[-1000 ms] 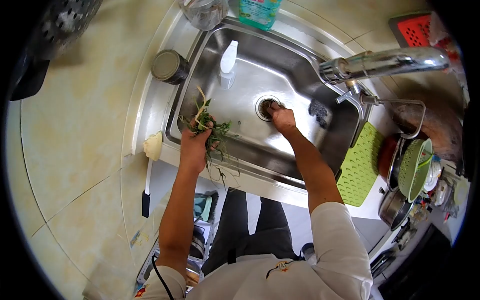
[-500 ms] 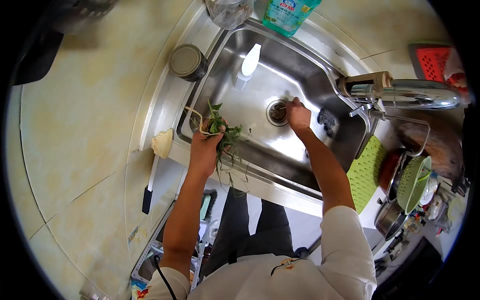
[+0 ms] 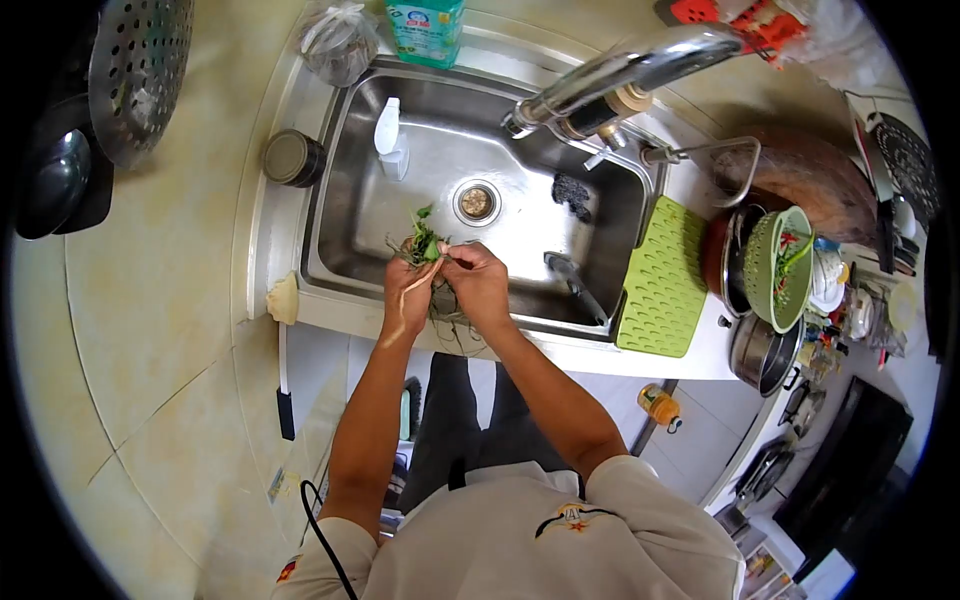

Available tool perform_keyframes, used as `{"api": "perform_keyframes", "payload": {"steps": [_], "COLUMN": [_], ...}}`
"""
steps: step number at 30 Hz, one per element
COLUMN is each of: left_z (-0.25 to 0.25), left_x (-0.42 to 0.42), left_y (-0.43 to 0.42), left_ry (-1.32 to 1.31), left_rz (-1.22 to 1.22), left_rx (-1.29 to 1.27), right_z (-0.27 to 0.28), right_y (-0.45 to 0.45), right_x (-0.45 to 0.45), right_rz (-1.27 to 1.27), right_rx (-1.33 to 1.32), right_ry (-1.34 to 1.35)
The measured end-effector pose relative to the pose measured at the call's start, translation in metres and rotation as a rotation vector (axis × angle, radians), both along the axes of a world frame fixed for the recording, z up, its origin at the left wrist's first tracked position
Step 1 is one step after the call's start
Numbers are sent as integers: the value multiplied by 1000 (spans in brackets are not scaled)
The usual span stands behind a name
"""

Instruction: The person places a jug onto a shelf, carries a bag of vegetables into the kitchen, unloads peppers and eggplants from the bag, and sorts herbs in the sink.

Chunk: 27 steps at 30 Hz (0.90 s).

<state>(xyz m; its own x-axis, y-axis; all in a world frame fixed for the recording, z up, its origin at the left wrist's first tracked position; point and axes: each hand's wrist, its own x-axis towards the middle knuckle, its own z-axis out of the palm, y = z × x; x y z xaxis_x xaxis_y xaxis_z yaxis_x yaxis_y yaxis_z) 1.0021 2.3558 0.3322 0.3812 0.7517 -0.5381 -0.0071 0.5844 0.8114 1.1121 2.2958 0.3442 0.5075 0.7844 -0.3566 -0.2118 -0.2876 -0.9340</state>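
Observation:
Over the near edge of the steel sink (image 3: 520,165), my left hand (image 3: 400,288) is closed round a bunch of leafy greens (image 3: 424,242). Thin stringy roots or stems hang below it, and a long pale stem lies across my left wrist. My right hand (image 3: 480,287) meets the left one, thumb and fingers pinching at the bunch's right side. Exactly which strand it pinches is too small to make out. Beyond the hands is the sink drain (image 3: 476,203), with brownish bits in its strainer.
Inside the sink are a white bottle (image 3: 388,130), a dark scrubber (image 3: 571,196) and a dark-handled tool (image 3: 575,286). The faucet (image 3: 630,75) reaches over the far right side. A green mat (image 3: 665,275) and green colander (image 3: 778,270) stand right. A lidded jar (image 3: 293,158) sits left.
My right hand has come from the drain to the greens, beside my left hand. The drain's contents now show uncovered. The view has shifted rightward, bringing the dark-handled tool into sight.

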Motion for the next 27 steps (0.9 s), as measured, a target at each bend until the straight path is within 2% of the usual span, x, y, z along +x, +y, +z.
{"api": "perform_keyframes", "payload": {"steps": [2,3,6,7,9,11,12,13,14,15,18,22,26,27], "left_z": [1,0,18,22,22,36,44,51,58,65,100,140,174,181], "left_x": [0,0,8,8,2,-8,-16,-25,-34,-43,-71,-105,-140,-148], "left_y": [-4,-6,-7,-7,-4,4,7,10,12,14,16,3,-38,-53], "left_ry": [-3,-1,-13,-31,-52,-60,-58,-80,-125,-170,-217,-268,-317,-324], "left_rz": [8,56,204,249,302,334,355,354,370,389,415,472,596,635], "left_rx": [66,60,6,-33,-21,-67,-87,-59,-73,-82,-94,-59,13,14], "right_z": [16,11,16,31,27,16,-7,-18,-12,-1,15,43,33,50], "right_y": [-6,-14,-40,-48,-75,-97,-112,-122,-124,-124,-115,-103,-114,-115], "right_x": [4,12,37,47,70,97,114,128,136,138,126,83,51,40], "right_rz": [93,224,303,317,311,282,209,182,175,153,47,148,384,442], "right_rx": [14,-20,-33,-116,-90,-194,-271,-249,-287,-321,-270,-207,-140,-151], "right_ry": [-134,-174,96,134,26,-400,-417,-573,-634,-572,-87,94,155,148]}}
